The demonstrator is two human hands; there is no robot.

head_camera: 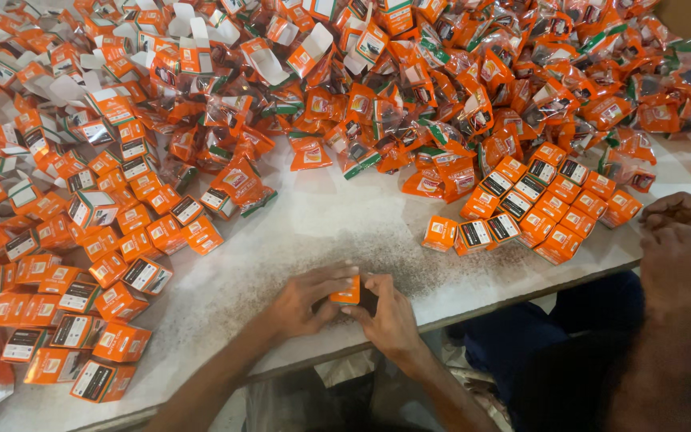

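Box point(348, 291) half hidden between hands point(345, 308)

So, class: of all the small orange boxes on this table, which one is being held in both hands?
The small orange box at the near table edge, pinched between left hand and right hand; the others lie untouched.

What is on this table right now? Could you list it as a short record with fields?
Surface: white speckled tabletop
Left hand: grip on the small orange cardboard box, at the table's near edge
Right hand: also on that box, from the other side
Left side: pile of closed small orange boxes
Far side: heap of orange plastic sachets and open-flapped boxes
Right of centre: neat cluster of closed boxes
Other person: hands at the right edge
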